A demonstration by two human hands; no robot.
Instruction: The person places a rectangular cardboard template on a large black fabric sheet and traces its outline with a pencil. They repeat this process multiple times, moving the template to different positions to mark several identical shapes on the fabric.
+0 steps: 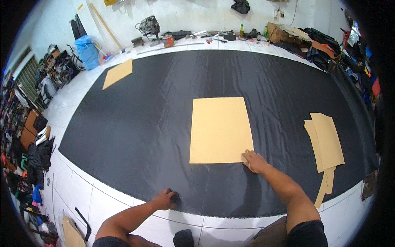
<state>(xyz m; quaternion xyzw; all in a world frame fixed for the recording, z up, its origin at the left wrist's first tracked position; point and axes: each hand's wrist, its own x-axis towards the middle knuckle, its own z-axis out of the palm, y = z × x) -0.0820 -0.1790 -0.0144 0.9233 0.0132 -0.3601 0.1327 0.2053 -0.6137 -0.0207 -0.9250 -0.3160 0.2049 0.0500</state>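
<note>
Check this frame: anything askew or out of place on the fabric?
Only the cardboard stack at the right: its sheets are fanned unevenly, and one strip pokes past the black fabric edge. The central cardboard sheet lies flat under the right hand.

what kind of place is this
Probably a small sewing or bag-making workshop: a wide black fabric spread over the tiled floor, tan cardboard patterns laid on it, and bags and materials piled along the walls.

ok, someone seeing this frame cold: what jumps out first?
The huge sheet of black fabric spread over the white tiled floor, filling most of the view. On it, at centre, lies a big tan cardboard panel; the right hand presses its near right corner, while the left hand rests on the fabric's near edge. More tan pieces lie in a stack at the right and singly at the far left.
</note>
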